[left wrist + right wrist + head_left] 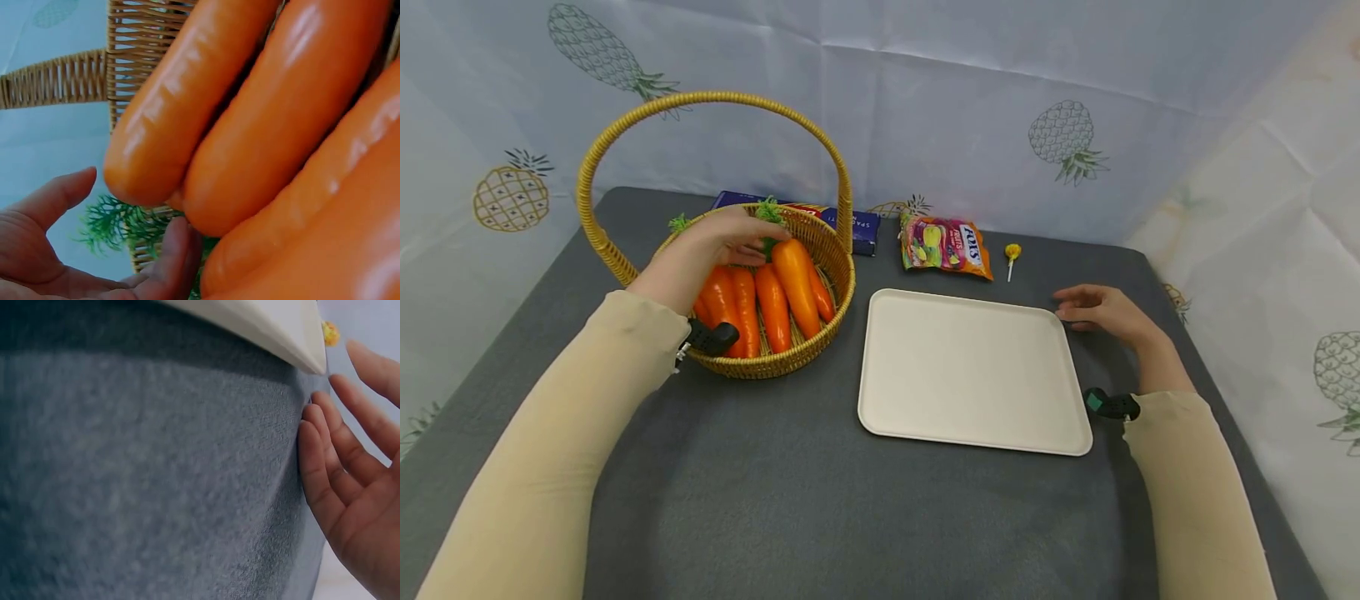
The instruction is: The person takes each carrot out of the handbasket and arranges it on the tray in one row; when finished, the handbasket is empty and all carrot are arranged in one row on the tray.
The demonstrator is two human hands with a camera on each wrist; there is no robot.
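A yellow wicker basket (775, 367) with a tall hoop handle stands on the left, holding several orange toy carrots (796, 287) with green leafy tops. My left hand (726, 237) is over the basket's far side, beside the carrots' leafy ends. In the left wrist view its thumb and fingers are spread apart around the end of one carrot (156, 137), near the green leaves (106, 219); no grip shows. On the right, my right hand (1105, 312) rests by the tray's far right corner, fingers loosely bent and holding nothing.
A cream rectangular tray (973, 371) lies right of the basket. Behind it are a Fox's fruit sweets bag (943, 246) and a yellow lollipop (1012, 252). A blue spaghetti box (865, 232) lies behind the basket. Pineapple-print cloth (940, 125) hangs behind the grey table.
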